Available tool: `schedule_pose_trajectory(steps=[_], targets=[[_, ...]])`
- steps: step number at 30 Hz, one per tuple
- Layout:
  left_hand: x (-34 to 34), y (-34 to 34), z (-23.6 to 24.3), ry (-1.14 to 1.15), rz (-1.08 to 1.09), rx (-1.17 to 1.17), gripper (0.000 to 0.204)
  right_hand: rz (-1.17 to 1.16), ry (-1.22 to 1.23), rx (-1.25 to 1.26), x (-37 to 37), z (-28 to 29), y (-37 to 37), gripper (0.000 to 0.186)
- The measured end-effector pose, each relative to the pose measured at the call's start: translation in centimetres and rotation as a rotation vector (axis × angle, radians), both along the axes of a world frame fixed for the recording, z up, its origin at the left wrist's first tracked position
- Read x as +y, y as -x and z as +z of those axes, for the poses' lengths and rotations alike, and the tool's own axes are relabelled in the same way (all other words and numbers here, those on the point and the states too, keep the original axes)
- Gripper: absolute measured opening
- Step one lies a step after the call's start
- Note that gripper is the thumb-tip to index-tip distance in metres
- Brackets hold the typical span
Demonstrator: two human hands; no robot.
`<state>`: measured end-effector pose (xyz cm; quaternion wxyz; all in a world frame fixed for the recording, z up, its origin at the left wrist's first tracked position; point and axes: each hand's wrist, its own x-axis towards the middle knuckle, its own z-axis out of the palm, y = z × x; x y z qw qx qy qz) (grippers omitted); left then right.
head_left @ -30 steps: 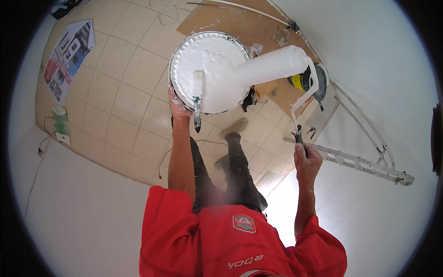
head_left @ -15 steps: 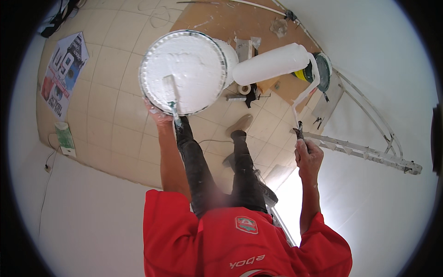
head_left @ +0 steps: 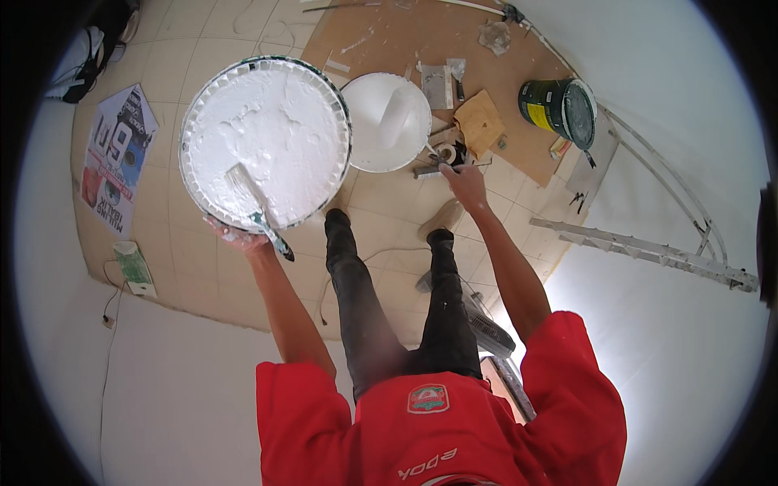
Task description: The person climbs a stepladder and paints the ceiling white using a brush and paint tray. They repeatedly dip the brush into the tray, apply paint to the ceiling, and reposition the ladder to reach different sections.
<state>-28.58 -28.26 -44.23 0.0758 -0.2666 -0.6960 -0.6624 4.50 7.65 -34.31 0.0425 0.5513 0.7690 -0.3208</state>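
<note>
My left hand [head_left: 237, 235] is closed on the near rim of a round paint bucket [head_left: 185, 154] full of thick white paint, its fingers smeared with white. A paintbrush [head_left: 251, 194] lies tilted across the bucket's near edge, bristles on the paint and dark handle sticking out past the rim. My right hand [head_left: 463, 185] is closed around the handle of a paint roller. Its white roller sleeve [head_left: 395, 120] lies inside a second, white bucket [head_left: 361, 134] to the right of the full one. The white sleeve partly blends with the bucket's inside.
On brown floor covering [head_left: 348, 36] lie a putty knife [head_left: 458, 77], a tan sheet [head_left: 480, 121] and a tape roll [head_left: 446, 152]. A dark green bucket [head_left: 551, 105] stands by the right wall, near a ladder [head_left: 648, 253]. A printed poster [head_left: 117, 162] lies at left.
The roller has swung left and down from in front of me into the white bucket, with my right hand following. The paint bucket in my left hand has shifted left, the brush with it.
</note>
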Motion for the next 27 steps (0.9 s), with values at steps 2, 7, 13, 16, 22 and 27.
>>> schedule_pose_trajectory(steps=[2,7,13,16,22,27], targets=[[-1.5,-0.3,-0.6,-0.067,-0.045,-0.308,0.1,0.004,-0.006,-0.105,2.2,-4.6,1.2,0.052],[-2.3,-0.9,0.0,0.373,0.057,0.569,0.094,0.158,0.058,-0.196,7.4,-10.7,2.6,0.048],[-3.4,-1.1,-0.4,0.442,-0.003,0.458,0.093,-0.132,0.366,-0.231,10.2,-12.2,4.2,0.043],[-4.4,-0.7,-0.8,0.457,-0.089,0.305,0.094,-0.135,0.321,-0.27,11.1,-12.9,4.6,0.038],[-1.6,1.4,1.7,0.663,0.043,0.713,0.094,-0.161,0.502,-0.207,13.7,-13.5,4.1,0.034],[4.0,3.1,4.0,0.574,0.014,0.763,0.097,-0.041,0.282,-0.244,15.0,-11.7,5.9,0.038]])
